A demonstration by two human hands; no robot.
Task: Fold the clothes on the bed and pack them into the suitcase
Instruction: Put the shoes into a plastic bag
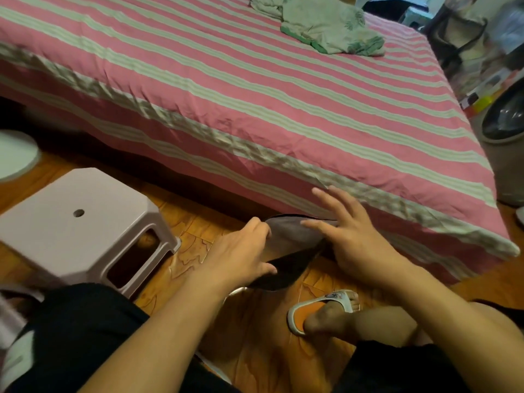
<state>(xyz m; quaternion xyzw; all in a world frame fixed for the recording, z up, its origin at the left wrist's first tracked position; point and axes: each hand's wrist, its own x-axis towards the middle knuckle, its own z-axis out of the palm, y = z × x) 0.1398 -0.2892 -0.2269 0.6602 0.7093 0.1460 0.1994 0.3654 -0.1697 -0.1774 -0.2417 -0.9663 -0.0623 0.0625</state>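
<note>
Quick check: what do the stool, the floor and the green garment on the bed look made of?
Stool: moulded plastic, matte pale lilac, one-piece rounded legs. Floor: glossy wood-look boards with grain pattern, real or laminate unclear. Green garment: thin soft woven fabric, probably cotton, crumpled with leaf print.

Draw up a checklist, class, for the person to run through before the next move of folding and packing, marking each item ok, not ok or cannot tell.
1. Left hand grips the dark fabric piece: ok.
2. Right hand has a hold on it: not ok, fingers are spread, only resting at its edge.
3. Clothes remain on the bed: ok, green garment lies unfolded at the far side.
4. Suitcase open and ready: cannot tell.
5. Floor space beside the stool: ok.
</note>
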